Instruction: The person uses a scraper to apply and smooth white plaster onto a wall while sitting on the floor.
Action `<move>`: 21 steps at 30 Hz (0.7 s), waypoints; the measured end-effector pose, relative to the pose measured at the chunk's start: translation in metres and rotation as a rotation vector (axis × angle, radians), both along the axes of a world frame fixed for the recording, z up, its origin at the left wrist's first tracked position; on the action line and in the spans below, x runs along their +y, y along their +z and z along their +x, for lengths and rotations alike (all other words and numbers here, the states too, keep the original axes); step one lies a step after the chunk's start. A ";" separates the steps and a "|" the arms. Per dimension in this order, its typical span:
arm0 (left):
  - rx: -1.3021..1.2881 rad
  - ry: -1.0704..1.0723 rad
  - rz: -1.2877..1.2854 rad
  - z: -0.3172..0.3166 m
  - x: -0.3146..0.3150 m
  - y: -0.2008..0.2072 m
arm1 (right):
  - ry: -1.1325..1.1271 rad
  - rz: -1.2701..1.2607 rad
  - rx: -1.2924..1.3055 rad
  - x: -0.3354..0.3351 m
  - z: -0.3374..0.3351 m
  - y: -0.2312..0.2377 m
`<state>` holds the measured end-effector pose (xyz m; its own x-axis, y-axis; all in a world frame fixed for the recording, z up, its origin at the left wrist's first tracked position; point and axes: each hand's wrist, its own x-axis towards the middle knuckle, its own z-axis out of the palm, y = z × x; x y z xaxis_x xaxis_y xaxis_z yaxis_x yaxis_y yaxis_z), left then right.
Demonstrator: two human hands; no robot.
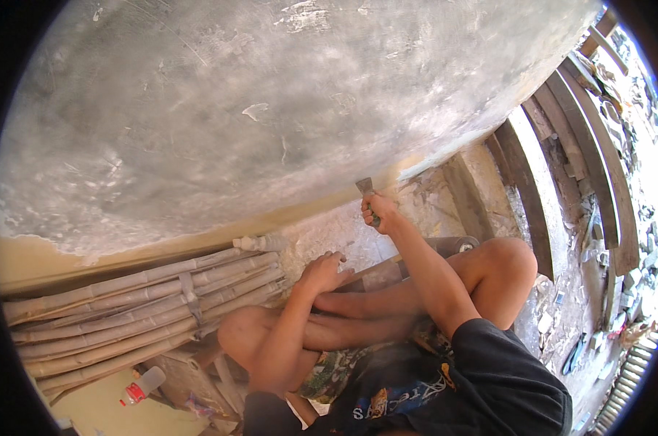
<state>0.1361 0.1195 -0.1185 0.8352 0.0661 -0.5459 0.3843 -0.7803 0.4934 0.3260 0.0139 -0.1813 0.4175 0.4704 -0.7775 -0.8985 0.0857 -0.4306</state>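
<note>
1. The fingers point(368, 212) of the right hand point(378, 211) are clamped around the handle of a scraper point(364, 187), curled into a fist; a bit of the greenish handle shows beneath them.
2. The scraper's dark, flared blade sticks out beyond the fist, on the far side of the fingers from the wrist, and points toward the wall point(198, 138). In this view it overlaps the wall's lower part; whether its edge touches the surface, I cannot tell.
3. The left hand point(324, 273) is apart from the scraper, lower and to the left of it. Its fingers are loosely bent, with a gap between thumb and forefinger, and nothing is seen in them; its underside is hidden.
4. That hand hangs above the crossed legs point(372, 301), near the ends of the bamboo poles point(140, 309), which lie bundled along the foot of the wall and are bound by a strap point(190, 294).
5. The wall is patchy grey, with whitish scuffs and flaking marks, and a yellowish strip point(293, 213) runs along its lower edge.
6. Farther out, a clear bottle point(144, 385) with a red label and cap end lies at the lower left, below the bamboo.
7. On the right, long wooden beams point(534, 196) stretch over debris-strewn ground.
8. Nearest the camera is a black T-shirt point(503, 378).
</note>
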 end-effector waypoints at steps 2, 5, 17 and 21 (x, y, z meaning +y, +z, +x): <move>0.045 -0.030 0.018 0.000 -0.002 0.001 | 0.026 0.021 0.013 -0.002 0.002 0.002; -0.002 -0.025 0.016 0.003 -0.001 0.002 | 0.027 0.020 0.015 -0.001 0.003 0.004; 0.050 -0.056 0.043 0.003 -0.005 0.005 | 0.089 0.056 -0.023 -0.004 0.010 -0.005; 0.006 -0.028 0.019 0.002 -0.002 0.004 | 0.066 0.014 -0.023 0.000 0.004 -0.001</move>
